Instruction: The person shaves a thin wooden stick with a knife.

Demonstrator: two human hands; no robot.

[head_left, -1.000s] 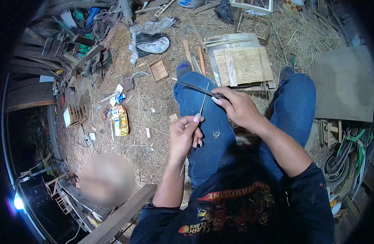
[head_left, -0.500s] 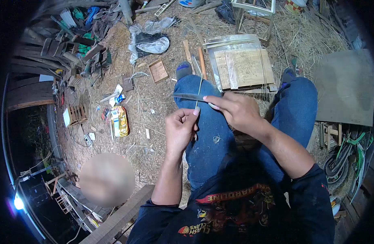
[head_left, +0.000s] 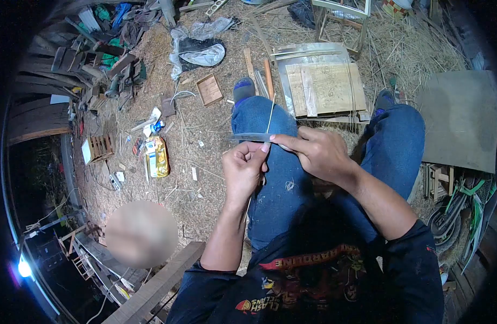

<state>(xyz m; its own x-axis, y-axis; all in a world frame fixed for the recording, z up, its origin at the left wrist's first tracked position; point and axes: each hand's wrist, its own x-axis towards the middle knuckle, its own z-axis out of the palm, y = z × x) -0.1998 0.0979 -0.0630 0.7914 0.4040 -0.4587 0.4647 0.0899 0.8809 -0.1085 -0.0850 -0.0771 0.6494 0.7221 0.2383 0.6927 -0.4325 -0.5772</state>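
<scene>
My right hand is closed round a knife, its index finger stretched along the blade. The blade points left and lies across a thin pale strip, which looks like bamboo or wood. My left hand pinches this strip between thumb and fingers, just below the blade. Beyond the blade, the strip runs up over my jeans-covered knee. The knife's handle is hidden in my right hand. A small curl of shavings rests on my thigh.
Flat boards lie beyond my knees, with a wooden box to their left. A yellow packet is on the shaving-covered ground. A large grey sheet lies at right, and a wooden beam at lower left.
The knife has moved down along the strip, toward my left thumb, with my right hand. My left hand has shifted slightly and still pinches the strip.
</scene>
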